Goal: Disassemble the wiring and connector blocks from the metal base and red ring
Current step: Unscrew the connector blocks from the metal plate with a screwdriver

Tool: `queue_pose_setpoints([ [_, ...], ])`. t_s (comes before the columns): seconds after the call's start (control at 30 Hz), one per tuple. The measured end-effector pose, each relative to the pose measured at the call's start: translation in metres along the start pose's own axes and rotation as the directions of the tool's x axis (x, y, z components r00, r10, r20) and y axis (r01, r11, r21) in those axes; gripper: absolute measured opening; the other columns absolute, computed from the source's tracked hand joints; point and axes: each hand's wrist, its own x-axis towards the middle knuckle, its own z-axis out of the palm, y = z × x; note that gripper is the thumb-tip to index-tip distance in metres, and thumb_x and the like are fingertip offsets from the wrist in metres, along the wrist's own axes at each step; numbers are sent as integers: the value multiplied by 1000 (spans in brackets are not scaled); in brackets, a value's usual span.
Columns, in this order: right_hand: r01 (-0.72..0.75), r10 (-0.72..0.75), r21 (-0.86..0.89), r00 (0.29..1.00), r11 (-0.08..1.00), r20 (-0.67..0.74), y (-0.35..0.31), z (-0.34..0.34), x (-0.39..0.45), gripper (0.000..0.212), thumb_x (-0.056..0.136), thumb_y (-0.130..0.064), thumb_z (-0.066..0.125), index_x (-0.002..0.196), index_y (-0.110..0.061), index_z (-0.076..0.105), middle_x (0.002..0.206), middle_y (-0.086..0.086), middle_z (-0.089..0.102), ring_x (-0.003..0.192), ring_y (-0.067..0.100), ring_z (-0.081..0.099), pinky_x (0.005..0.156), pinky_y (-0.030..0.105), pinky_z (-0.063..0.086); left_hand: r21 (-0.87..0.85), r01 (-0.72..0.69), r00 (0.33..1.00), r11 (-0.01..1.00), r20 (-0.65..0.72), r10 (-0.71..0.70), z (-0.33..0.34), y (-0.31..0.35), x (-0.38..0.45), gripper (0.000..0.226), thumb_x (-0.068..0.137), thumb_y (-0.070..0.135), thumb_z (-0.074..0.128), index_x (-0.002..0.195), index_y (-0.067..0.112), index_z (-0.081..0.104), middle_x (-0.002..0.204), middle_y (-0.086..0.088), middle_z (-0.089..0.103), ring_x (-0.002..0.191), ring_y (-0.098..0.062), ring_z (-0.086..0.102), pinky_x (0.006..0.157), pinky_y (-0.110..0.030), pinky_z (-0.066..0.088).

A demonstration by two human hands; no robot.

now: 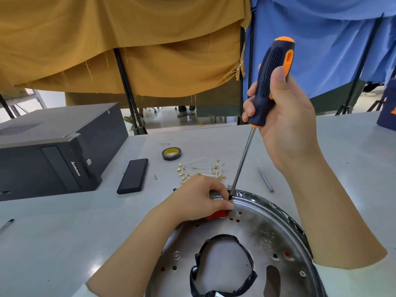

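Note:
A round metal base (263,236) lies at the near edge of the table, with black tape round its central opening (222,266). A bit of the red ring (216,215) shows under the base's far rim. My left hand (203,198) pinches the rim there, fingers curled over the metal. My right hand (282,116) grips a black-and-orange screwdriver (270,80); its shaft slants down and its tip touches the rim right by my left fingers. A loose bundle of white wires with gold terminals (201,170) lies on the table beyond the base.
A black Lenovo computer case (53,151) fills the left side. Beside it are a flat black block (133,176), a roll of dark tape (171,153), and a grey pen (265,180) to the right. Another pen (6,225) lies at the left edge. Yellow and blue curtains hang behind.

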Motion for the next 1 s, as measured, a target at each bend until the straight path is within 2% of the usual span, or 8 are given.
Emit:
queue_pose_setpoints([
  [0.13, -19, 19, -21, 1000, 1000, 12, 0, -5, 5, 22, 89, -32, 55, 97, -12, 54, 77, 0, 55, 62, 17, 51, 65, 34, 48, 7, -6, 1000, 1000, -19, 6, 1, 1, 0, 12, 80, 36, 69, 71, 31, 64, 82, 11, 64, 80, -5, 57, 77, -27, 48],
  [0.27, -76, 63, -277, 996, 958, -58, -1, -12, 1, 31, 83, -39, 64, 92, -9, 61, 71, -5, 56, 66, 12, 57, 73, 36, 51, 8, 6, 1000, 1000, -15, -5, 0, 0, 1, 9, 80, 33, 69, 74, 29, 64, 85, 12, 64, 82, -3, 57, 80, -26, 49],
  [0.33, -113, 60, -474, 990, 873, -125, -3, -16, -4, 45, 83, -46, 63, 87, -1, 60, 69, -5, 54, 64, 5, 52, 68, 40, 51, -30, 28, 999, 999, -31, -29, -2, 0, 2, 10, 79, 31, 70, 72, 30, 63, 84, 12, 64, 80, -2, 57, 80, -24, 48],
  [0.47, -138, 95, -761, 990, 634, -100, -21, -30, -9, 46, 87, -52, 58, 66, -11, 66, 45, -12, 49, 43, 2, 43, 56, 26, 36, -57, 40, 999, 998, 20, -39, -7, 1, 3, 11, 79, 27, 71, 70, 24, 64, 70, 6, 60, 63, -3, 50, 66, -19, 42],
  [0.57, -140, 135, -764, 988, 630, -71, -39, -40, -10, 39, 83, -54, 60, 67, -21, 72, 39, -10, 43, 35, 7, 37, 46, 19, 34, -106, 59, 998, 993, 17, -58, -12, 5, 2, 9, 80, 30, 70, 76, 22, 69, 70, 8, 64, 62, -1, 53, 64, -14, 42],
  [0.73, -74, 47, -607, 997, 791, -61, -47, -55, -19, 45, 68, -61, 66, 92, -24, 73, 48, -5, 52, 40, 16, 50, 45, 22, 43, -245, 109, 981, 963, -130, -144, -39, 2, -4, 9, 85, 34, 66, 85, 26, 70, 90, 11, 72, 85, -1, 66, 83, -22, 51],
  [0.87, -128, 180, -547, 983, 827, 43, -17, -71, -36, 36, 70, -58, 69, 105, -60, 62, 74, -9, 70, 54, 15, 65, 49, 20, 50, -320, 119, 934, 940, -286, -215, -58, -12, -14, 7, 85, 28, 67, 82, 23, 71, 81, 8, 74, 79, -5, 69, 71, -15, 51],
  [1.0, -280, 319, -468, 948, 838, 4, 30, -81, -55, 48, 69, -39, 69, 115, -28, 64, 64, 6, 65, 50, 27, 64, 48, 25, 52, -359, 162, 884, 919, -362, -297, -59, -31, -22, 10, 83, 24, 70, 79, 15, 70, 75, 3, 73, 68, -11, 71, 61, -12, 50],
])
